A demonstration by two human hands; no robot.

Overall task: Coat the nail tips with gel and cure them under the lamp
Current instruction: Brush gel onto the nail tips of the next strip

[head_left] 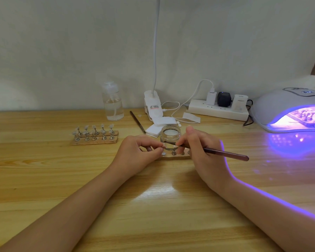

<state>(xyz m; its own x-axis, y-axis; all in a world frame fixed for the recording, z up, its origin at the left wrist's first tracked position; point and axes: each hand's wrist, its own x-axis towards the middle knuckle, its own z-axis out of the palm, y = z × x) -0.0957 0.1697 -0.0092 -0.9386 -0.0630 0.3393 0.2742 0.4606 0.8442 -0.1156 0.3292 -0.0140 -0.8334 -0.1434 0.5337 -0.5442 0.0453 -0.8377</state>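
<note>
My left hand (141, 151) pinches a small clear nail tip on its stand just over a wooden strip (173, 157) that carries more metal stands. My right hand (200, 148) grips a dark brush (225, 153), with its tip laid on that nail tip. Right behind both hands stands an open glass gel jar (170, 134). Further left, a second wooden strip (95, 138) bears several nail tips on stands. At the right edge the white curing lamp (273, 106) glows purple, and another strip of nail tips (306, 119) lies inside it.
A clear pump bottle (113, 101) stands at the back. Near it are a clip lamp base (153, 106), white wipes (160, 125), a spare brush (137, 121) and a power strip (218, 110) with plugs and cables. Everything rests on a wooden table (153, 206).
</note>
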